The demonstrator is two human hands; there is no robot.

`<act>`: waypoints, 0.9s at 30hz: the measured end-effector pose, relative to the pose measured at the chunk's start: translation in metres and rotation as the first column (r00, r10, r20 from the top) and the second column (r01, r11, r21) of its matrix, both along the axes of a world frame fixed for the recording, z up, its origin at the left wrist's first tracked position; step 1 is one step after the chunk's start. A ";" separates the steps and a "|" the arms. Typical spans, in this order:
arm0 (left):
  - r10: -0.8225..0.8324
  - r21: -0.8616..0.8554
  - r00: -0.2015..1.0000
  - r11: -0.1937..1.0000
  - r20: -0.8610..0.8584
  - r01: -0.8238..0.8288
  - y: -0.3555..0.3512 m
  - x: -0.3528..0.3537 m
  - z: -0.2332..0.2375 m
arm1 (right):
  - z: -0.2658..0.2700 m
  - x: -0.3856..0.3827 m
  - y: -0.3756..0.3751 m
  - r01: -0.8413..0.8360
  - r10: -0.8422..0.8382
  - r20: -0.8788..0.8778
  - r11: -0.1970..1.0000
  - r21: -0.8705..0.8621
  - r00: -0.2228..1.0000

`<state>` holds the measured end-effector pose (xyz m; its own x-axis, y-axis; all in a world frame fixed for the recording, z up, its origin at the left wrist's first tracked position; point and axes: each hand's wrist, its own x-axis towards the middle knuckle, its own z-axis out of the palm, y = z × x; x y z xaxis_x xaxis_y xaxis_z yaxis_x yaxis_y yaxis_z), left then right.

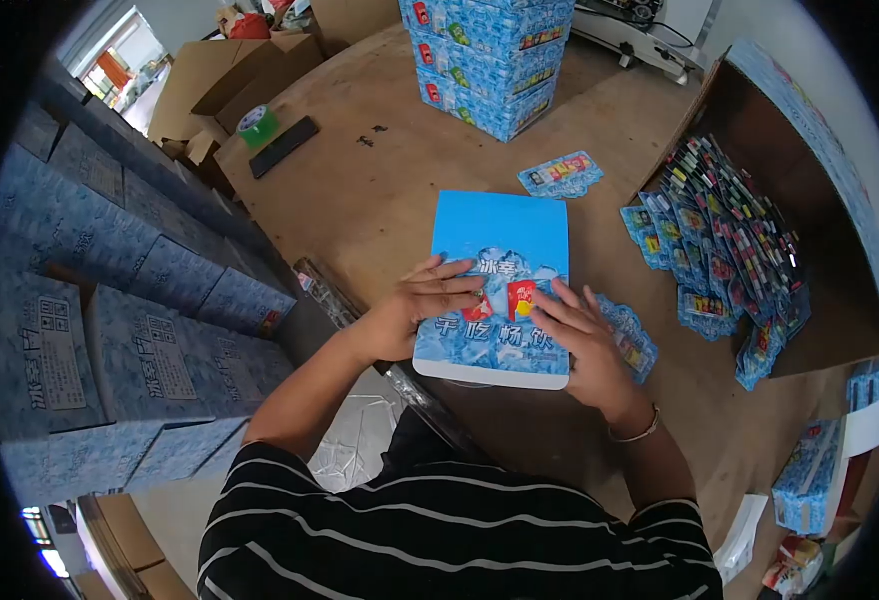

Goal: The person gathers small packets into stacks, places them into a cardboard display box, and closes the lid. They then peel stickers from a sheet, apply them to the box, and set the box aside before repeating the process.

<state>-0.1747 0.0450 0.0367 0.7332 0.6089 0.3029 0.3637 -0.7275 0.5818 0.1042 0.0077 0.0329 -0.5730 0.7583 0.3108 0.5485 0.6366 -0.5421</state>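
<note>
A flat blue printed carton sheet (500, 250) with an ice picture and white characters lies on the brown wooden table (380, 200) in front of me. My left hand (422, 305) rests flat on its near left part, fingers spread and pointing right. My right hand (582, 335) presses on its near right part, with a bracelet on the wrist. The fingertips of both hands nearly meet over the red logo in the sheet's middle. A small printed packet (632, 338) sticks out from under my right hand, beside the sheet.
Stacked blue cartons (490, 60) stand at the table's far side. An open box (750, 230) of small printed packets lies at the right, a loose packet (562, 174) near it. Green tape (258, 124) and a black bar (284, 146) lie far left. Folded blue cartons (110, 300) pile up at left.
</note>
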 end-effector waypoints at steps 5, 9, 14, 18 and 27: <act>0.042 0.134 0.998 0.990 -0.045 -0.036 -0.024 0.005 0.019 | 0.007 -0.005 -0.016 0.032 -0.032 -0.020 0.999 0.026 0.999; 0.108 0.246 0.993 0.965 -0.053 -0.092 -0.050 0.013 0.006 | -0.014 -0.005 -0.024 0.057 -0.046 -0.073 0.987 0.150 0.996; 0.202 0.489 0.977 0.847 0.072 -0.211 -0.061 0.013 -0.020 | -0.022 -0.008 -0.026 0.102 -0.090 -0.066 0.968 0.228 0.994; 0.196 0.454 0.978 0.867 0.068 -0.205 -0.061 0.012 -0.024 | -0.010 -0.009 -0.032 0.101 -0.096 -0.039 0.975 0.198 0.995; 0.247 0.476 0.963 0.837 0.109 -0.269 -0.065 0.020 -0.026 | -0.015 -0.012 -0.033 0.122 -0.117 -0.034 0.954 0.275 0.993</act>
